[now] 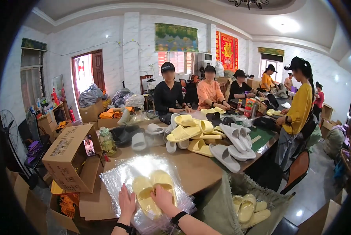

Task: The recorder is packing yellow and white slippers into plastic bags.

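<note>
A pair of pale yellow slippers lies in front of me on a stack of clear plastic bags at the table's near edge. My left hand is flat on the plastic, fingers stretched out, just left of the slippers. Over the slippers, my right hand has its fingers curled and closed on the strap area of the right one. Whether the slippers are inside the top bag or on it, I cannot tell. Each of my wrists wears a black band.
A heap of yellow and grey slippers covers the table's middle. Left stand an open cardboard box with a phone and a glass jar. A green woven sack holding bagged yellow slippers is at right. Several people sit or stand around the table.
</note>
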The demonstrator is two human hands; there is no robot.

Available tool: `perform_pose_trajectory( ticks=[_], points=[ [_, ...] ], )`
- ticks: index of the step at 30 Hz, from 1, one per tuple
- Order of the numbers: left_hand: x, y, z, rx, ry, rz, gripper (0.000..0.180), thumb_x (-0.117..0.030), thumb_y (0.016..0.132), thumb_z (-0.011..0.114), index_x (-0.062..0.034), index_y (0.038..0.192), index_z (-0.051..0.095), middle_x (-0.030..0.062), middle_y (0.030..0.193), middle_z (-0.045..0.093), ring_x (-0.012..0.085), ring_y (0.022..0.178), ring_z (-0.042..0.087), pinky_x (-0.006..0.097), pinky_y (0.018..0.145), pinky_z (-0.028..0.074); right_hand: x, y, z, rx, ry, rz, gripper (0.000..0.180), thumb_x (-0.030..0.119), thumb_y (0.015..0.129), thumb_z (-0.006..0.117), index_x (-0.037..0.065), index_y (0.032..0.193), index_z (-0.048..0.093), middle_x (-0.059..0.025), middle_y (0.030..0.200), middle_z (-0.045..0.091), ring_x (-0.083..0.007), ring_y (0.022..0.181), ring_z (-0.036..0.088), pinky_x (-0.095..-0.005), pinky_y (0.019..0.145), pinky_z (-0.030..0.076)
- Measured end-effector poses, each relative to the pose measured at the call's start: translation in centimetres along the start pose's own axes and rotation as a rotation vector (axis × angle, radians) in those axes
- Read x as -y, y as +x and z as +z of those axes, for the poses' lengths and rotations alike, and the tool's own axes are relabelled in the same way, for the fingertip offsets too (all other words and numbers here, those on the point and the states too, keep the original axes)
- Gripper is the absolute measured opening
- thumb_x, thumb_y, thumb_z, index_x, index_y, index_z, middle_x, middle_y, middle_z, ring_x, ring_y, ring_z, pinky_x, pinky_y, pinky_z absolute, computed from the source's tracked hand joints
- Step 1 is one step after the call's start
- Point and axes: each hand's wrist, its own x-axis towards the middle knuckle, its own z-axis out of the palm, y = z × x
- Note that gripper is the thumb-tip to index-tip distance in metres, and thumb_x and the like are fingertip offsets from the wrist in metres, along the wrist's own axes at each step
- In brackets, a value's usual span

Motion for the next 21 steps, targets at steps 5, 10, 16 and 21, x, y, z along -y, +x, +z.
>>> perform_pose_trajectory(
  ticks=[5,10,16,21],
  points=[
    [0.0,0.3,0.1,0.008,-0.006,-0.002,0.072,-0.031,0.095,0.052,0.0057,0.151,0.025,0.0318,0.145,0.041,0.0477,0.134,0.038,0.049,0.115,0.026,-0.4,0.4,0.5,-0.006,0.026,0.018,0.033,0.035,0.091,0.06,0.007,0.106,0.054,-0.0154,0.086,0.067,-0.0371,0.076,0.067,-0.0494,0.067,0.053],
    [-0.1,0.6,0.3,0.012,-0.001,0.001,0.071,-0.031,0.095,0.051,0.0063,0.15,0.026,0.0314,0.145,0.041,0.0475,0.134,0.038,0.049,0.115,0.026,-0.4,0.6,0.6,-0.017,0.024,0.011,0.033,0.037,0.089,0.063,0.007,0.101,0.053,-0.0148,0.086,0.065,-0.0348,0.075,0.066,-0.0481,0.064,0.053],
    [-0.2,0.5,0.2,0.015,0.004,0.006,0.07,-0.03,0.095,0.051,0.0071,0.149,0.026,0.0307,0.145,0.041,0.0459,0.135,0.037,0.048,0.116,0.026,-0.5,0.3,0.4,-0.007,0.01,0.004,0.033,0.037,0.09,0.062,0.008,0.103,0.053,-0.0148,0.088,0.065,-0.0348,0.078,0.066,-0.0479,0.066,0.053],
    [-0.2,-0.7,-0.6,0.011,-0.015,-0.004,0.071,-0.03,0.094,0.051,0.0085,0.149,0.027,0.0307,0.145,0.041,0.0459,0.135,0.037,0.048,0.116,0.025,0.2,-0.8,0.1,0.016,0.02,0.009,0.034,0.038,0.091,0.061,0.007,0.104,0.053,-0.0155,0.089,0.065,-0.0357,0.079,0.066,-0.0487,0.067,0.053]
  ],
)
